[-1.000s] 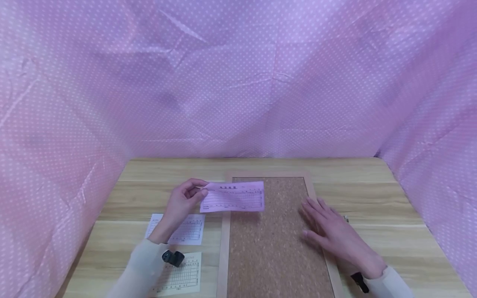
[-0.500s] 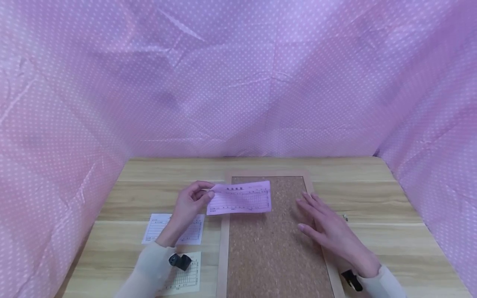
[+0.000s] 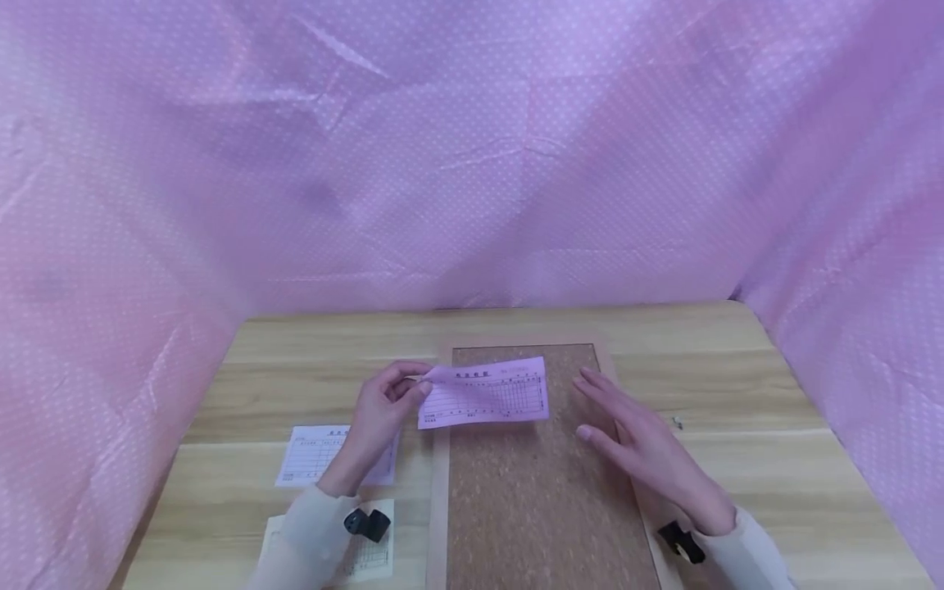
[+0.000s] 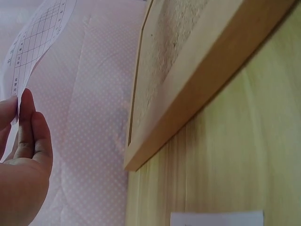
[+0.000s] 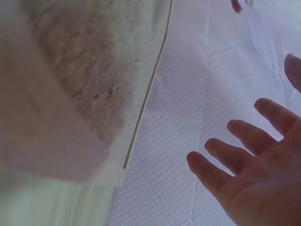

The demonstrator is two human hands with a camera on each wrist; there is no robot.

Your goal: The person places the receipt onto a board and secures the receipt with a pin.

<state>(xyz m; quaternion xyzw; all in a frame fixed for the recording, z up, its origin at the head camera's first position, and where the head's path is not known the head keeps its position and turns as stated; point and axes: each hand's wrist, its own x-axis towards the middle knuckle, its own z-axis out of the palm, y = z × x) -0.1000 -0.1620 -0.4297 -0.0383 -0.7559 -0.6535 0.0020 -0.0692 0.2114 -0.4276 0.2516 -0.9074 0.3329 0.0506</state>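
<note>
A pink printed form slip [image 3: 487,395] hangs over the upper part of a wood-framed cork board [image 3: 546,492]. My left hand [image 3: 383,410] pinches the slip's left edge between thumb and fingers, which the left wrist view also shows, with the slip [image 4: 40,35] curving upward above the hand [image 4: 26,155]. My right hand [image 3: 637,434] is spread over the board's right side, fingers pointing toward the slip's right edge and a gap between them. In the right wrist view the right hand [image 5: 258,160] holds nothing, its fingers apart.
Left of the board, a white form slip [image 3: 313,455] lies on the wooden table [image 3: 752,475], partly behind the left wrist. Nearer me is a pale yellow slip [image 3: 376,561], mostly covered by the sleeve. A tiny metallic object [image 3: 677,423] sits right of the board. Pink dotted cloth [image 3: 472,164] surrounds the table.
My left hand has carried the pink slip a little to the right over the board. My right hand has shifted slightly left toward it, and the head view has tilted slightly.
</note>
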